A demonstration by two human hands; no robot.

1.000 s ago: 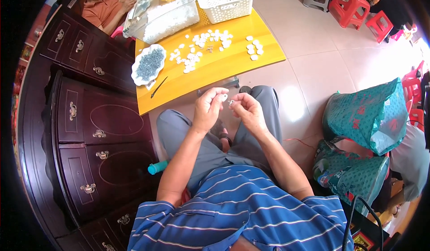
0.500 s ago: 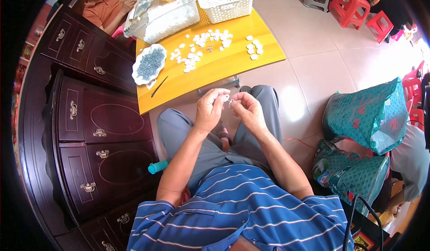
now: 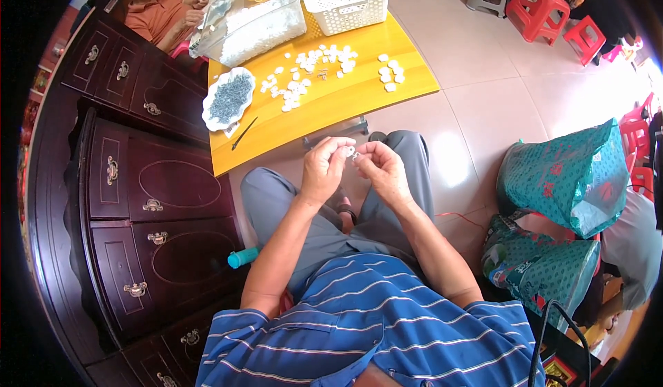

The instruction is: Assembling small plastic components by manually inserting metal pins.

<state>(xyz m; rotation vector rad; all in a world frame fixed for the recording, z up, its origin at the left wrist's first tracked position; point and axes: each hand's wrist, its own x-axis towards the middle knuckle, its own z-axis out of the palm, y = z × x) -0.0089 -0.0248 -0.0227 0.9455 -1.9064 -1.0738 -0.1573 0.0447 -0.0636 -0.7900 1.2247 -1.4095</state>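
Head view: we find the left hand (image 3: 322, 169) pinching a small white piece (image 3: 350, 150) at its fingertips; just right of it, the right hand (image 3: 384, 176) pinches a pale fitting (image 3: 356, 157). We judge the step in hand to be close two-handed fingertip work; the next move calls for steady, fine alignment. The white piece looks roundish, without evident long axis; the fitting's direction we cannot tell.
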